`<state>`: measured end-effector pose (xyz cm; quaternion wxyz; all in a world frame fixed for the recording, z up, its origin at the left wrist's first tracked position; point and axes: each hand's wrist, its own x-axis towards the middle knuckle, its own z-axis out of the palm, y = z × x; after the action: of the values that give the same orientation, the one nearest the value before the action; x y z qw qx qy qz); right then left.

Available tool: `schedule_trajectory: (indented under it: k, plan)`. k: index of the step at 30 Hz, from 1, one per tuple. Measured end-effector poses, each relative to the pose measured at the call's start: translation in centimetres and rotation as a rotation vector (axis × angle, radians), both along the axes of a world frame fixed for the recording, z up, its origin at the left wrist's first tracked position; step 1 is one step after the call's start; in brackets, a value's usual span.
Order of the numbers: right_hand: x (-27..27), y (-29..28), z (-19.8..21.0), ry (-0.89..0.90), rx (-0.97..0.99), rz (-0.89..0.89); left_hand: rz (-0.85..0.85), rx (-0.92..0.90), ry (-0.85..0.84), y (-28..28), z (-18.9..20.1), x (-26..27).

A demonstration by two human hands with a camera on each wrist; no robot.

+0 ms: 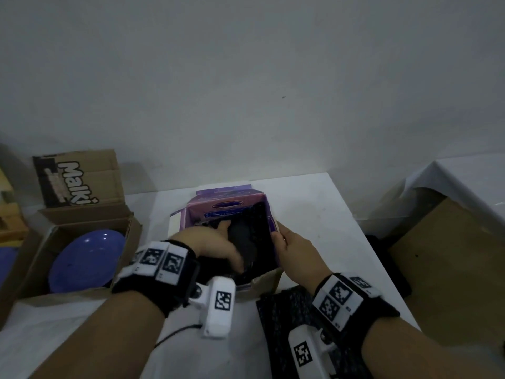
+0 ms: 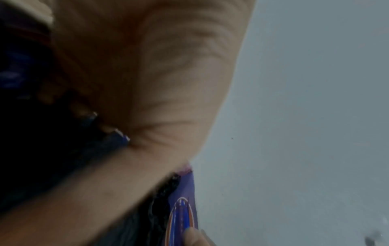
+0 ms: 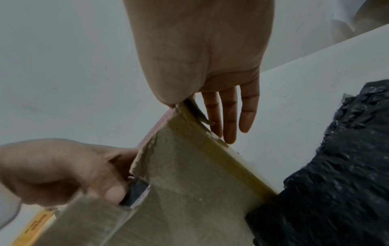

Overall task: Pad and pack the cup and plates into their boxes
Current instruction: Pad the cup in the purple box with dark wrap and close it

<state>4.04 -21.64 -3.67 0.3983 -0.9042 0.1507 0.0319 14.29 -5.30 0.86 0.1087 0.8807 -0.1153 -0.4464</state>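
Overhead, we see our left hand (image 1: 216, 244) reaching down into the purple box (image 1: 229, 207) at the middle of the white table (image 1: 314, 212), fingers pressing dark padding (image 1: 254, 242) into its interior; whether they curl round the padding we cannot tell, and the cup is not visible to us in any view. Our right hand (image 1: 296, 251) grips the box's right wall, thumb inside and fingers outside. The right wrist view shows what the head view hides: the straight fingers (image 3: 230, 114) lying flat along the outer cardboard wall (image 3: 189, 183), and a second sheet of dark bubble padding (image 3: 336, 166) lying on the table just beside the box, toward the near edge. The left wrist view is blurred, showing mostly palm (image 2: 147, 83) and a strip of the box's printed inner wall (image 2: 185, 208). At the table's left edge a brown carton (image 1: 90, 212) holds a blue plate (image 1: 87, 263), its flaps open.
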Motion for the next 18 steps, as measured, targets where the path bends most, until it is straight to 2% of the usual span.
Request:
schedule_trajectory:
  k: [2, 4, 7, 11, 13, 16, 18]
  plan:
    - [0.0, 0.0, -0.1, 0.001, 0.005, 0.001, -0.22, 0.118, -0.059, 0.7, 0.9, 0.3]
    - [0.0, 0.1, 0.0, 0.002, 0.006, 0.003, -0.333, 0.173, -0.13, 0.8, 0.9, -0.2]
    - [0.0, 0.2, 0.1, 0.009, -0.006, 0.004, -0.317, 0.128, -0.242, 0.8, -1.2, -1.3]
    - [-0.1, 0.2, 0.3, 0.011, -0.018, 0.006, -0.321, 0.12, -0.521, 0.7, -2.8, -2.8]
    - [0.0, 0.3, 0.3, 0.004, -0.02, 0.008, -0.358, 0.123, -0.465, 0.3, -2.3, -2.6]
    - [0.0, 0.3, 0.3, -0.008, -0.014, -0.002, -0.285, -0.005, -0.164, -1.0, -0.4, -1.7]
    - [-0.1, 0.4, 0.3, -0.01, -0.02, 0.002, -0.244, -0.097, -0.139, -2.1, -0.3, -1.4]
